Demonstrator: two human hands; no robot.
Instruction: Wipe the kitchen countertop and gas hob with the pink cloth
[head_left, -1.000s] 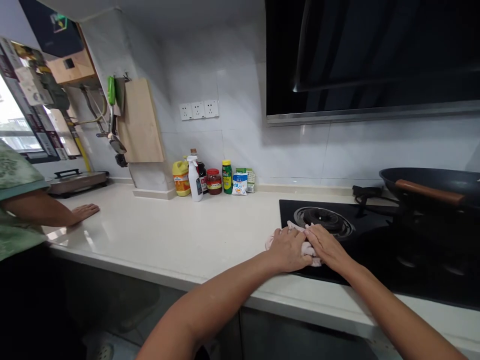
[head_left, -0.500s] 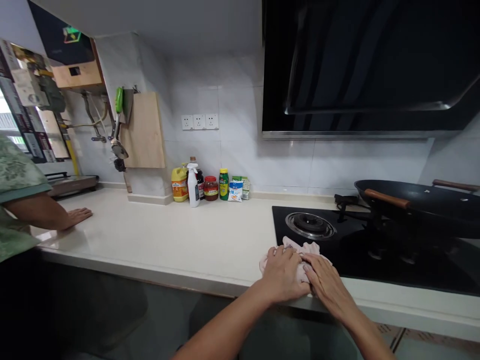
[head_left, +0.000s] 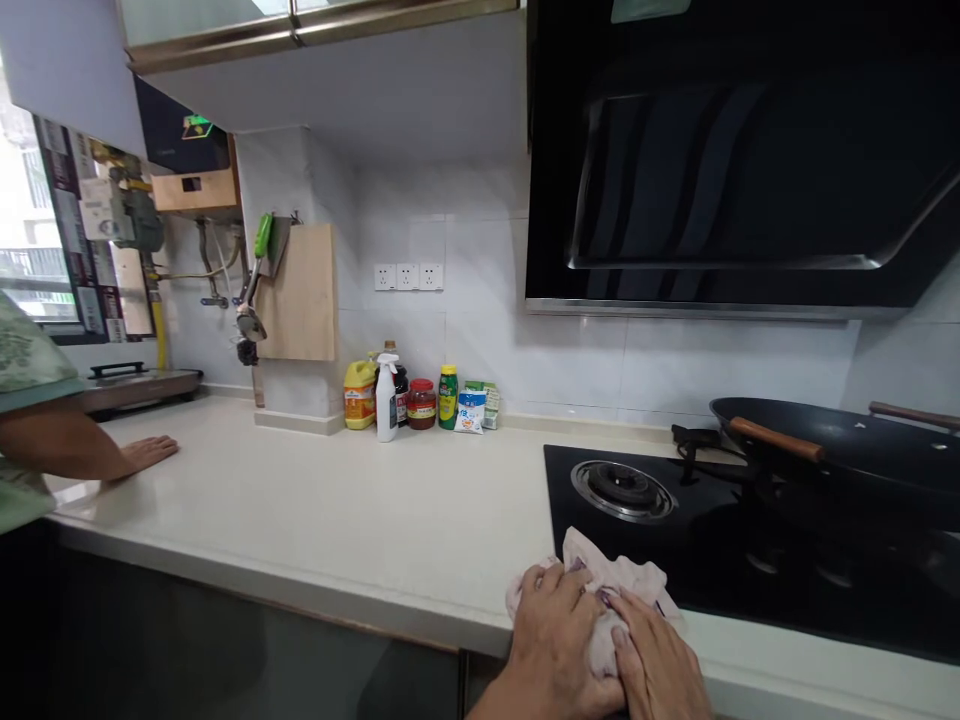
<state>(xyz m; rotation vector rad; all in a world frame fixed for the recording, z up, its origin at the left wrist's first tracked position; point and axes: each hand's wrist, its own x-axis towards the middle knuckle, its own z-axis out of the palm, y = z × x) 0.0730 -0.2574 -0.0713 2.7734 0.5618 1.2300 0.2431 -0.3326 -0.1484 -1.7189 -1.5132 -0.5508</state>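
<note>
A crumpled pale pink cloth (head_left: 619, 575) lies over the near left corner of the black gas hob (head_left: 720, 540) and the counter's front edge. My left hand (head_left: 555, 635) is curled over the cloth's left part, its fingers bunched into the fabric. Pressed against the cloth from the right is my right hand (head_left: 660, 655), with its fingertips close to my left hand. Folds of cloth show between the two hands. Just behind them sits the hob's left burner (head_left: 624, 490).
A black wok (head_left: 832, 425) with wooden handles rests on the hob's right side. Along the wall stand a white spray bottle (head_left: 386, 400), a yellow jug (head_left: 360, 395), a red-lidded jar (head_left: 421, 405) and packets. At far left, another person's hand (head_left: 150, 453) leans on the white counter (head_left: 322, 500).
The view has tilted up, so everything sits lower in the picture. Both my hands stay on the cloth at the counter's edge; more of the cloth shows spread toward the hob.
</note>
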